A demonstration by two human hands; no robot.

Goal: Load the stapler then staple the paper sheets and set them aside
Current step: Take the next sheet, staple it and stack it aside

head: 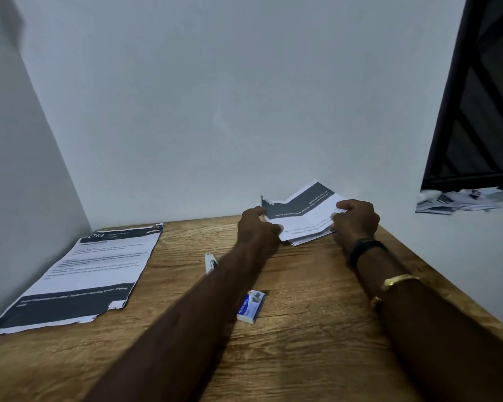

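Printed sheet [79, 274] lies flat at the bench's left edge, looks set aside. Stapler [210, 262] and staple box [251, 306] mid-bench, free. At the far edge left hand [256, 224] and right hand [356, 219] each pinch a side of the paper sheets [302, 216], probably squaring them to staple.

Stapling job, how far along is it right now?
Done, apparently: one paper set lies aside at the table's left. In hand: left hand and right hand hold folded sheets. Left: picking up the stapler, which lies untouched near the staple box.
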